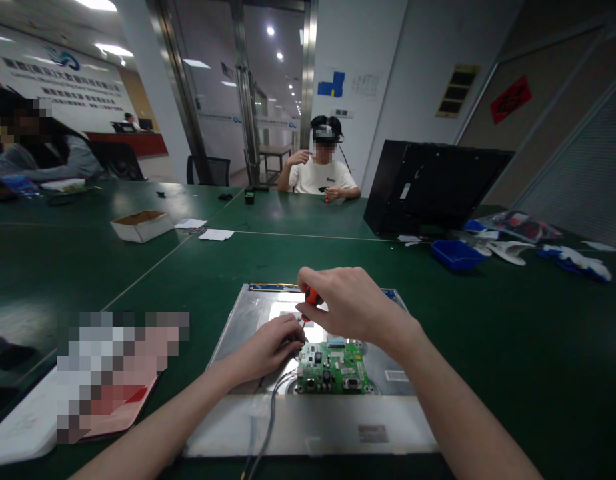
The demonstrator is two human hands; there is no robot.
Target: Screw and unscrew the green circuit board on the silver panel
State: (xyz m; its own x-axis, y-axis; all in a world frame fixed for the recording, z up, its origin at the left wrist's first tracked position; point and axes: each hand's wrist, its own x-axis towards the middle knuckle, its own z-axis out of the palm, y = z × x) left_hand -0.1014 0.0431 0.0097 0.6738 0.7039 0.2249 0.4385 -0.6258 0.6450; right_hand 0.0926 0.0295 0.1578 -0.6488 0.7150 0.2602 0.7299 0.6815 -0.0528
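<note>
A green circuit board (333, 368) lies on the metal back of a flat display panel (228, 363). My right hand (351, 300) grips an orange-and-black screwdriver (312, 297) from above, its shaft slanting down to the board's upper left corner. Beside that tip, my left hand (275, 343) has its fingers drawn together at the corner; whatever they pinch, if anything, is hidden. Grey cables (273, 413) run from the board's left side toward the panel's near edge.
Left of the panel lies a pinkish pad (145, 400), partly blurred. Farther off are a white open box (141, 228), a blue tray (457, 256), gloves (578, 261) and a large black monitor housing (428, 187). A person (323, 173) sits across the green table (288, 253).
</note>
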